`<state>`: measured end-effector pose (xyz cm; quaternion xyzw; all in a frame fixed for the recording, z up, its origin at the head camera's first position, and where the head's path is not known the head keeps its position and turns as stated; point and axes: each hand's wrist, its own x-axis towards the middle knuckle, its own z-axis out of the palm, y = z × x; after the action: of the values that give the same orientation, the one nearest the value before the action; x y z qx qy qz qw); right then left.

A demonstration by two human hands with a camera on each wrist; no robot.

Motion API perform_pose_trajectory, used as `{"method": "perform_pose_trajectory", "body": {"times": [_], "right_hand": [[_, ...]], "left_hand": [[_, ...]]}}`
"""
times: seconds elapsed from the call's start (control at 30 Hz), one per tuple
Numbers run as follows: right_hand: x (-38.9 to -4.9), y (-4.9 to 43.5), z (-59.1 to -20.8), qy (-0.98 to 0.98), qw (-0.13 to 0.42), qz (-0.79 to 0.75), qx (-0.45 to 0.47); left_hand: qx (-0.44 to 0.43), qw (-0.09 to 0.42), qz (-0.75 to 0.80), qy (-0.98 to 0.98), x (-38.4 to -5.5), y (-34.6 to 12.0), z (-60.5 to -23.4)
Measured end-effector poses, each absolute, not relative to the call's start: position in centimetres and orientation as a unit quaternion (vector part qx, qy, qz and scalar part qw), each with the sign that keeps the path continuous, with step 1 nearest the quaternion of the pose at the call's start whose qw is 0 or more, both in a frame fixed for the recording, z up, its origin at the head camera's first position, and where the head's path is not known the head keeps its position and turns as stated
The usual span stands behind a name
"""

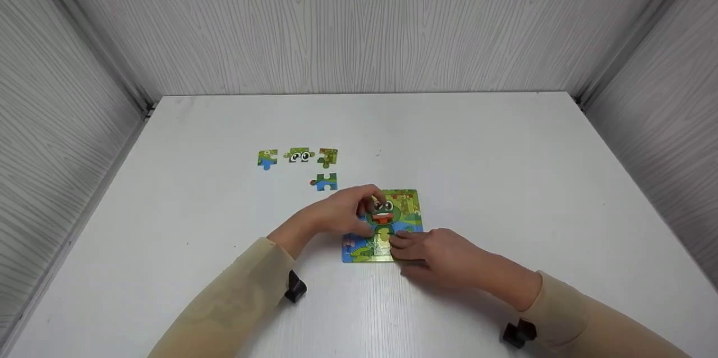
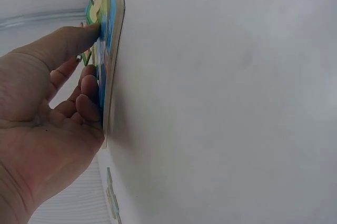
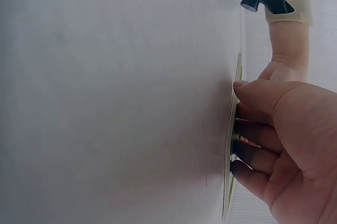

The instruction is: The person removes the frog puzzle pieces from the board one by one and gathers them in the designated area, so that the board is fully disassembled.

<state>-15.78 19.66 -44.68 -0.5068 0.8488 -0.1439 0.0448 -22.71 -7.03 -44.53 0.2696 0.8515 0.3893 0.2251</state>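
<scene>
That puzzle board [image 1: 363, 253] should be light and stiff, best taken by its edges; the right hand [image 1: 443, 257] rests on it unclenched, but whether the left hand [image 1: 345, 212] pinches anything, I can't tell.

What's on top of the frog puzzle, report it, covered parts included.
The left hand reaches over the puzzle from the left; the right hand rests on its lower right. The frog's face shows beside them. Whatever lies directly under the hands cannot be seen.
</scene>
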Motion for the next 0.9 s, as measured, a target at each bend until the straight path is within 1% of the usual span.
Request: {"method": "perform_pose_trajectory", "body": {"times": [0.27, 0.57, 0.7, 0.9], "right_hand": [[-15.76, 19.57, -44.59, 0.853, 0.06, -0.143, -0.499], [-15.81, 19.76, -44.79, 0.845, 0.039, -0.149, -0.512], [-15.82, 19.81, -44.85, 0.845, 0.037, -0.15, -0.511], [-15.74, 19.83, -44.74, 0.851, 0.047, -0.146, -0.502]], "left_hand": [[0.253, 0.228, 0.389, 0.856, -22.39, -6.98, -44.43], [0.258, 0.227, 0.376, 0.861, -22.45, -6.72, -44.4], [0.255, 0.228, 0.371, 0.863, -22.44, -6.61, -44.36], [0.271, 0.212, 0.367, 0.865, -22.45, -6.67, -44.48]]}}
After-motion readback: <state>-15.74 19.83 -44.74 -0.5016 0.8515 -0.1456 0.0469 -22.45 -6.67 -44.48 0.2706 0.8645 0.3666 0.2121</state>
